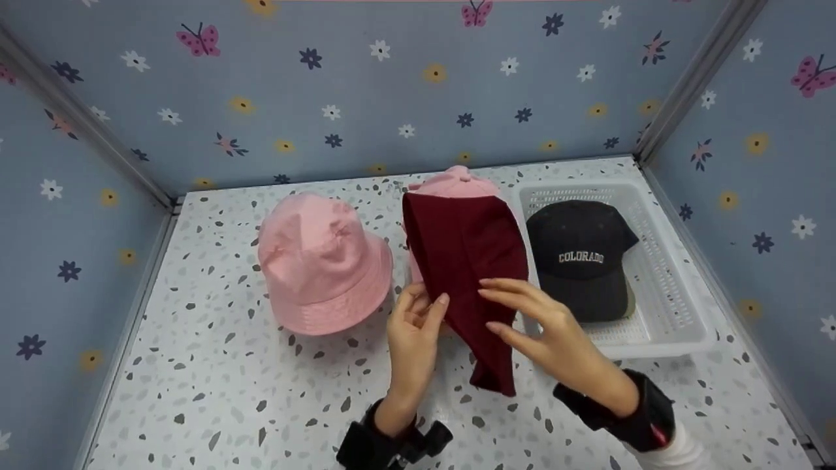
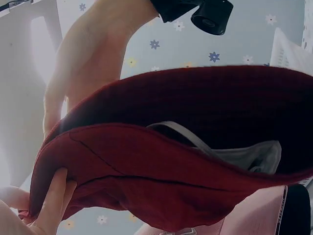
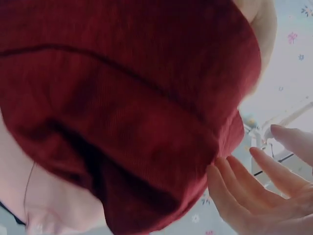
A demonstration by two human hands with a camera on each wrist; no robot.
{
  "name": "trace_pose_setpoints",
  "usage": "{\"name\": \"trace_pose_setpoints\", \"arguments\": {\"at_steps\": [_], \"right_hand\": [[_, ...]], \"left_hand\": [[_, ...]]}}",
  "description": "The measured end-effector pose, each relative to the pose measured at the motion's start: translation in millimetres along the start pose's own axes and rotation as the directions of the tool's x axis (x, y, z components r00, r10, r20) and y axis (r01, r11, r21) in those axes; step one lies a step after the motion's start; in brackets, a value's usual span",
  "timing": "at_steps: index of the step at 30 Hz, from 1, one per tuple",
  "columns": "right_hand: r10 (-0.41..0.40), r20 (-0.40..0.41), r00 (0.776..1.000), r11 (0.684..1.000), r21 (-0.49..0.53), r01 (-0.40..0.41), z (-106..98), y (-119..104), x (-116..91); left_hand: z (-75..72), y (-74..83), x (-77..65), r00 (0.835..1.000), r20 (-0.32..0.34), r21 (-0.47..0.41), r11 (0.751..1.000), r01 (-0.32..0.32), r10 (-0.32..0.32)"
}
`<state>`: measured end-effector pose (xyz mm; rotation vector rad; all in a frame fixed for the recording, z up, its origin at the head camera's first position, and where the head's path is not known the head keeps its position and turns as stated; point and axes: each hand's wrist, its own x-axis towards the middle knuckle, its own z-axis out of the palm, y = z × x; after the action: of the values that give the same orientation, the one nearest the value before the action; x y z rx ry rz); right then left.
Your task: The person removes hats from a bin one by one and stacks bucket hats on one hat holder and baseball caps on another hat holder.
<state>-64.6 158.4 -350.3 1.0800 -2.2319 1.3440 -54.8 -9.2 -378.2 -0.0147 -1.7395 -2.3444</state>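
Note:
A dark red bucket hat (image 1: 467, 254), folded flat, hangs before me in the head view. At its left edge, my left hand (image 1: 415, 326) pinches the brim between thumb and fingers. My right hand (image 1: 555, 329) touches the hat's right side with nearly straight, spread fingers; the right wrist view shows its fingertips (image 3: 212, 171) against the cloth. From the left wrist side, the hat's hollow faces the camera, with a pale label (image 2: 254, 155) inside. Behind the red hat is a pink cap (image 1: 457, 183), mostly covered.
To the left, a pink bucket hat (image 1: 320, 261) sits on the speckled white table (image 1: 215, 365). A white plastic basket (image 1: 679, 287) on the right contains a black cap (image 1: 578, 241) lettered COLORADO, with an olive edge showing beneath it. Flower-patterned panels (image 1: 418, 85) enclose the back and sides.

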Motion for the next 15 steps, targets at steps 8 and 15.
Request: {"name": "trace_pose_setpoints", "arguments": {"at_steps": [8,15], "right_hand": [[-0.04,-0.109,0.993,0.999,0.006,0.041,21.6,0.4,1.0],[0.059,-0.163,0.985,0.996,0.079,-0.046,28.5,1.9,-1.9]], "left_hand": [[-3.7,-5.1,1.8,0.993,0.119,-0.065,0.998,-0.017,0.025],[-6.9,-10.1,4.0,0.976,0.216,-0.145,0.989,0.014,0.017]]}}
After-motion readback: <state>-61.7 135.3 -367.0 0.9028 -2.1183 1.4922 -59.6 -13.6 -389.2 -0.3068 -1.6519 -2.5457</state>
